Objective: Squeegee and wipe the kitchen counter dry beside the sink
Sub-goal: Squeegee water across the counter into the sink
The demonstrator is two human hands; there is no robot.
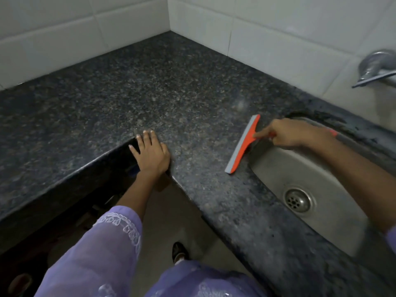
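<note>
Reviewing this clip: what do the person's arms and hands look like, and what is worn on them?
Both hands, left hand and right hand, are bare, with no gloves or rings visible. The left arm wears a loose lilac sleeve with white embroidered trim near the cuff. The right forearm is bare, with only a sliver of lilac at the frame edge.

a home kitchen — granite counter [150, 86], steel sink [300, 168], tiled walls [267, 24].

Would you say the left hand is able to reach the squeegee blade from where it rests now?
Probably yes. The left hand lies flat at the counter's inner corner, and only bare granite separates it from the squeegee, which the right hand holds by the handle.
</note>
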